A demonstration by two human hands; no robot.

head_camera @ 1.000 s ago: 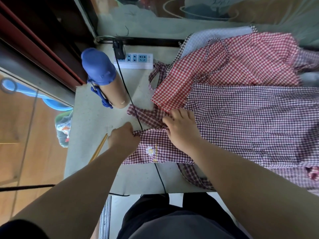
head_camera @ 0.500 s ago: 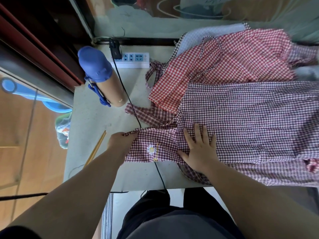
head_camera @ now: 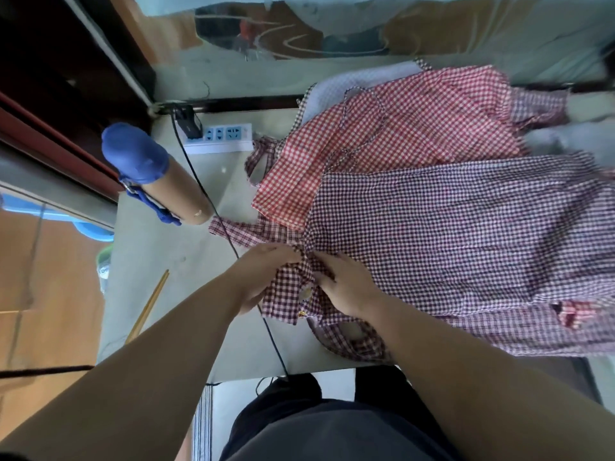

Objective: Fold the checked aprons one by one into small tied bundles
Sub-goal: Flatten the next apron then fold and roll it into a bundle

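A dark maroon checked apron (head_camera: 466, 234) lies spread across the table (head_camera: 159, 247), its bib end with a small daisy patch (head_camera: 306, 291) toward me. My left hand (head_camera: 263, 271) grips the bib's left edge and has it lifted and turned over to the right. My right hand (head_camera: 346, 284) rests with straight fingers on the apron just beside the fold. A red checked apron (head_camera: 416, 128) lies behind, partly under the dark one. One strap (head_camera: 243, 231) trails left on the table.
A tan flask with a blue cap (head_camera: 156, 181) lies at the left, behind it a white power strip (head_camera: 226, 134). A black cable (head_camera: 213, 201) crosses the table under the bib. A thin wooden stick (head_camera: 149, 304) lies near the left edge. White cloth (head_camera: 359, 84) shows behind the red apron.
My left hand has carried the bib's left edge rightward, folding it over. My right hand moved up and left from the lower apron to the fold line.
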